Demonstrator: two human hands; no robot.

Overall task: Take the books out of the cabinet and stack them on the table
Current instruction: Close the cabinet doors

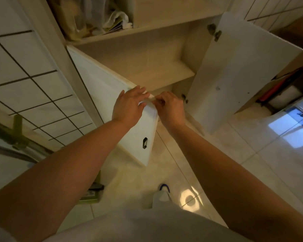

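1. View is looking down from the head cam at a low cabinet [164,55] with both doors swung open. The inside is pale wood, and the shelf [166,71] you can see is bare.

2. Left door [112,95] angles out toward the camera, with a dark cut-out handle [145,142] near its lower end. Right door [234,70] is swung wide, hinges showing along its inner edge.

3. Left hand [129,106] sits on the top corner of the left door, fingers spread and laid flat over the edge. It's resting on the door more than gripping it, so fingers apart.

4. Right hand [170,107] is just beside the left one, nearly touching it at the same door corner. Fingers are curled in and look pinched on the edge of the door, but it's a bit blurry so I can't say for sure how tight.

5. Books: honestly can't spot any in the lower cabinet compartment. The open cubby above holds a messy pile of plastic bags and papers [101,18], and something flat like booklets pokes out of it, but it's too unclear to call.

6. No table in frame either.

7. Off to the right there's a cardboard box [287,84] with red things and a white roll inside, sitting on the glossy tiled floor [252,154].

8. Person's pale shirt [147,224] fills the bottom of the view, both forearms bare.
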